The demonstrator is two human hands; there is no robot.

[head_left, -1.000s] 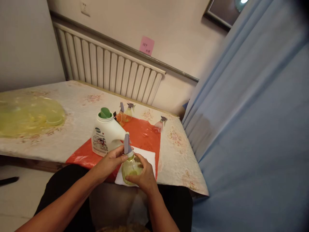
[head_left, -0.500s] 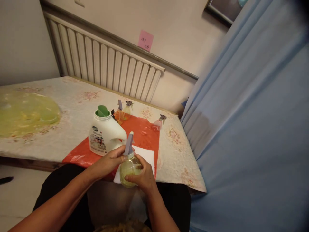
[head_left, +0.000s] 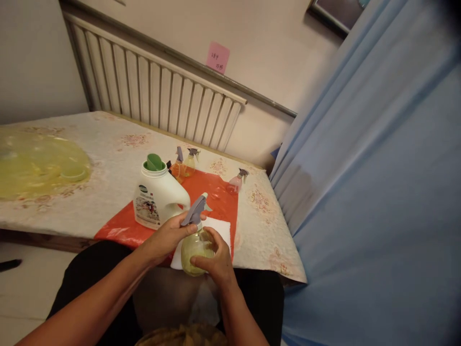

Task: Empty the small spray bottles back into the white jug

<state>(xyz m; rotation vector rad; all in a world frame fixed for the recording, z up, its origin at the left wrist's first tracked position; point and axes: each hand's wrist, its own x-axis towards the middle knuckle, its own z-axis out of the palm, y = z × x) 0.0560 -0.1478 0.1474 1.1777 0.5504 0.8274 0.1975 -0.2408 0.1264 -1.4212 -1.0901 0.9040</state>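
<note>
Head view shows your right hand [head_left: 213, 259] closed around the round body of the yellow spray bottle [head_left: 192, 247], held over the white cloth [head_left: 219, 228] at the near table edge. Your left hand [head_left: 169, 235] grips its grey spray head [head_left: 194, 214]. Just behind stands the white detergent jug [head_left: 156, 197] on the red sheet [head_left: 216, 197].

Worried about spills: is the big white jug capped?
Uncapped: the white plastic jug stands upright with a green funnel in its mouth.
</note>
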